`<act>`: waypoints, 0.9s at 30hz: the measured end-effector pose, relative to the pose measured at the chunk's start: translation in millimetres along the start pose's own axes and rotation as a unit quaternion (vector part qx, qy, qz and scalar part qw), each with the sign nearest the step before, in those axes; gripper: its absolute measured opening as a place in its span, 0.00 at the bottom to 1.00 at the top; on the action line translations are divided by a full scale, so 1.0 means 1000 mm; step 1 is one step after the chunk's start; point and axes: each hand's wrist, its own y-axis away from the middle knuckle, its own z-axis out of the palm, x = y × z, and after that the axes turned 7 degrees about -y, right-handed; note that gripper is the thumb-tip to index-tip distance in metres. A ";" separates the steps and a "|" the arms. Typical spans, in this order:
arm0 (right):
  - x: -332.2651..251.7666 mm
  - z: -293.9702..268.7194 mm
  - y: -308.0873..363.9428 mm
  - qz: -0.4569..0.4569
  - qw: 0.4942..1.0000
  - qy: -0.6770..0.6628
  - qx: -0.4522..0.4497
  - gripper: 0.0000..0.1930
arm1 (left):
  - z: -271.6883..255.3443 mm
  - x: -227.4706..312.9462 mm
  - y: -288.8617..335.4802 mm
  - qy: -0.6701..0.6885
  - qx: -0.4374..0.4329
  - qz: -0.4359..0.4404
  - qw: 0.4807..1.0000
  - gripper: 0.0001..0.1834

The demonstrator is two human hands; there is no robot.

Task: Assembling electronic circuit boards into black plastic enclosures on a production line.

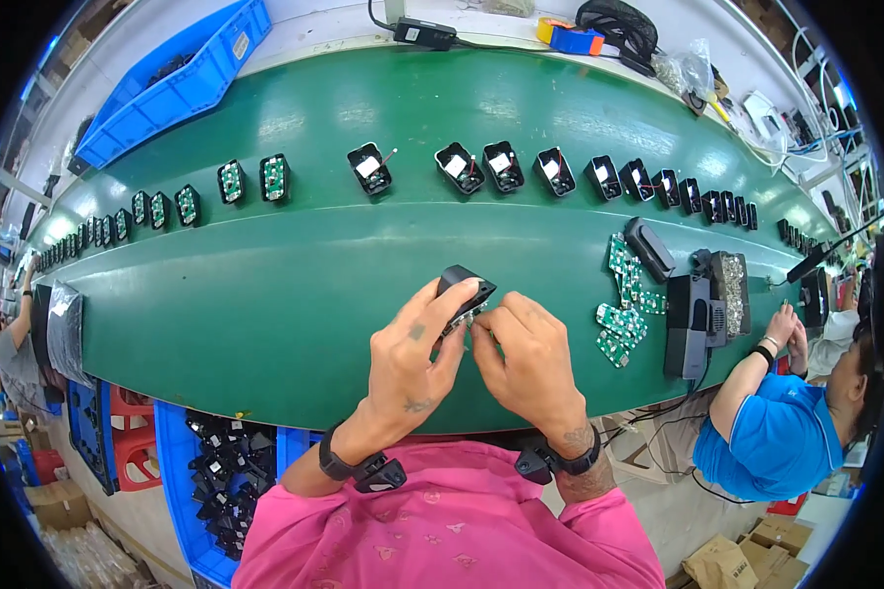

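Note:
My left hand (410,355) grips a small black plastic housing (459,279) over the middle of the green worktable (265,294). The housing is tilted, with its open side turned down toward my right. A bit of circuit board shows at that open side, mostly covered by fingers. Close beside it, my right hand (532,358) has thumb and fingertips pinched together at the housing's lower edge. Whatever lies between those fingertips is hidden. Ahead stands a row of open black housings; one of them (369,170) has a white patch and a red wire.
Leftward, the row's housings (275,178) hold green boards. Loose circuit boards (621,329) lie right, beside a grey-black device (689,329) and a box of small metal parts (730,294). A blue crate (177,88) stands far left; a blue bin (179,491) of black parts sits below. A person in blue (781,432) works at right, another (20,344) at far left.

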 end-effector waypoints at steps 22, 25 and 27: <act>-0.005 0.006 0.022 0.294 0.910 -0.289 0.041 0.08 | -0.020 -0.001 0.005 0.359 -0.118 -0.196 0.905 0.33; -0.014 0.014 0.020 0.281 0.890 -0.346 0.096 0.07 | -0.019 0.000 0.005 0.323 -0.100 -0.207 0.918 0.31; -0.023 0.027 0.012 0.206 0.850 -0.456 0.165 0.05 | -0.014 -0.003 0.006 0.314 -0.067 -0.200 0.926 0.30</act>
